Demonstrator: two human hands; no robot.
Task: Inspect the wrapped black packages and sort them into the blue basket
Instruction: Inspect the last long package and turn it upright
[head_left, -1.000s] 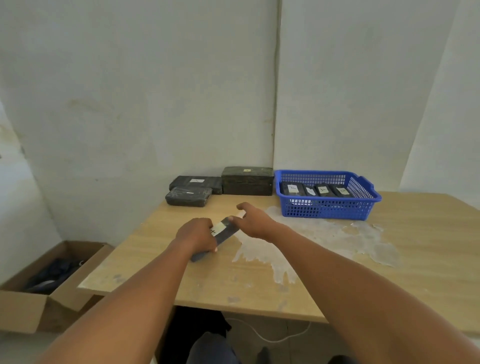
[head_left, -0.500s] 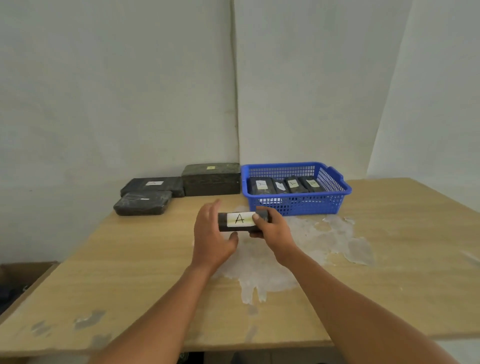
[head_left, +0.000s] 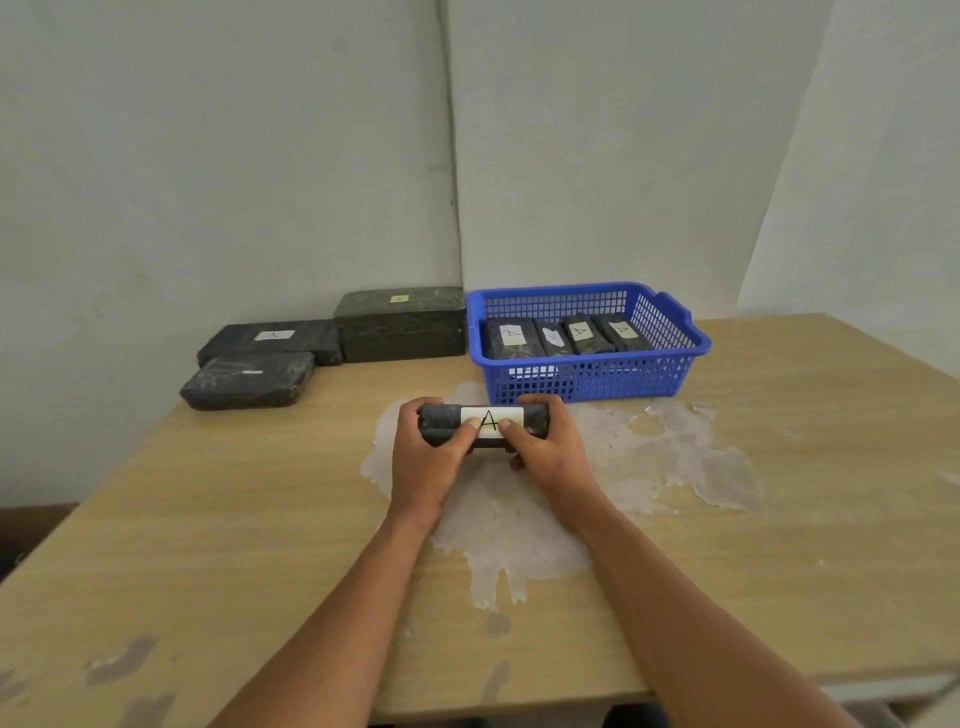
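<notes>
- Package (head_left: 483, 425) is pinned between both thumbs on the near face and curled fingers (head_left: 535, 400) over the far edge; label "A" (head_left: 491, 419) faces the camera, likely so it can be read (inspection step, by my read).
- left hand (head_left: 426, 457) grips the left end, thumb tip touching the label's edge; right hand (head_left: 545, 452) grips the right end, thumb just beside the letter. Both are closed round the package, nothing else held.
- Package sits long axis 9-to-3, held level at or just above the tabletop; contact with the top can't be told.
- blue basket (head_left: 670, 332) is at 1 o'clock of the hands, near, with a row of four labelled packages (head_left: 563, 335) inside. Short carry, so the drop should be easy.
- Three larger black blocks (head_left: 249, 379) sit at 10 to 11 o'clock against the wall (unsorted or unrelated, unclear).
- Wooden table (head_left: 208, 519): laminate peeled in a pale patch (head_left: 509, 519) under the hands, grey scuffs on the near edge.
- Plain white walls (head_left: 260, 156), corner seam at 12 o'clock.
</notes>
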